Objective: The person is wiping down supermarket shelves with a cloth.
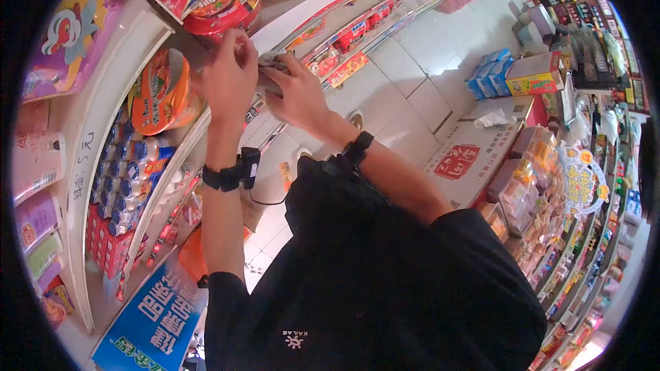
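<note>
Greyish crumpled item (269,59), upper left-of-centre in the head view, is seemingly pinched in the right hand's (300,93) bent fingers; just left, the left hand (231,77) is held curled, its grip impossible to tell. Long axis: hidden.

Black shirt (392,282): "KAILAS", upside down, below a white logo. Shelf upright (84,165): handwritten "5元". Blue board (155,312): large white Chinese characters, "品" legible. Carton (474,151): red Chinese stamp, unclear.
</note>
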{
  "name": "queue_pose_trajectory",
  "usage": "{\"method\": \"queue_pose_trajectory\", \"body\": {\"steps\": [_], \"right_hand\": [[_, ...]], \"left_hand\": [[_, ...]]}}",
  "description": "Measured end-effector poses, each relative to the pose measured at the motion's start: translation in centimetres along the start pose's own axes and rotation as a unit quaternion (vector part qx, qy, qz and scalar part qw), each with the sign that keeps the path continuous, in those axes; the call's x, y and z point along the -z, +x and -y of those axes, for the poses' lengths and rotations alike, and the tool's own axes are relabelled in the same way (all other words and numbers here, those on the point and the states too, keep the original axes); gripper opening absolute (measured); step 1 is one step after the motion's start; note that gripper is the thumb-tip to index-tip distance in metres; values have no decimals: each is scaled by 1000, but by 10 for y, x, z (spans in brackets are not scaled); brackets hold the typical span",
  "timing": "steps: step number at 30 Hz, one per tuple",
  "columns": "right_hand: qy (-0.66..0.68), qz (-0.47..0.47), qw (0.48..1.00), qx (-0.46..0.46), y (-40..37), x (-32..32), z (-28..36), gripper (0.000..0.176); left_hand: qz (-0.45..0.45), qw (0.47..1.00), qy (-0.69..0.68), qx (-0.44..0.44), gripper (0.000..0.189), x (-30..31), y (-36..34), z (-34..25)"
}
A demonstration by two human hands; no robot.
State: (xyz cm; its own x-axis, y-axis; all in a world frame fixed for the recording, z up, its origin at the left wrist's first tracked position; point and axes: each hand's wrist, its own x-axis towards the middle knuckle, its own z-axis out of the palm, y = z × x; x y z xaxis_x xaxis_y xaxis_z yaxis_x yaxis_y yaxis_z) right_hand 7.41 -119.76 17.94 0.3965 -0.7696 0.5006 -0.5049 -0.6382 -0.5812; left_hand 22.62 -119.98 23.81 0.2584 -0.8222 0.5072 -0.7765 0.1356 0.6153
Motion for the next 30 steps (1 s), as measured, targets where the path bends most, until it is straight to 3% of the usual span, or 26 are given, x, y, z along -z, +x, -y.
{"method": "queue_pose_trajectory", "body": {"steps": [3, 6, 15, 20, 23, 25, 30], "right_hand": [[-86, 0, 996, -27, 10, 14, -36, 51], [-98, -15, 995, 2, 30, 43, -68, 50], [-110, -38, 993, 8, 68, 100, -132, 43], [-76, -25, 997, 1, 84, 126, -166, 43], [-78, -51, 995, -30, 91, 139, -183, 32], [-40, -14, 999, 31, 96, 153, -201, 39], [0, 24, 1000, 11, 98, 157, -239, 47]], "left_hand": [[24, 999, -12, 33, 11, 3, -4, 0], [55, 995, -12, 77, 12, 5, -7, -1], [-30, 999, -32, -17, 16, -5, -22, -9], [32, 989, 100, -99, 20, -10, -43, -22], [66, 974, 195, -95, 29, -25, -62, -24], [48, 966, 232, -100, 30, -33, -70, -24], [-32, 930, 354, -92, 33, -33, -39, -67]]}}
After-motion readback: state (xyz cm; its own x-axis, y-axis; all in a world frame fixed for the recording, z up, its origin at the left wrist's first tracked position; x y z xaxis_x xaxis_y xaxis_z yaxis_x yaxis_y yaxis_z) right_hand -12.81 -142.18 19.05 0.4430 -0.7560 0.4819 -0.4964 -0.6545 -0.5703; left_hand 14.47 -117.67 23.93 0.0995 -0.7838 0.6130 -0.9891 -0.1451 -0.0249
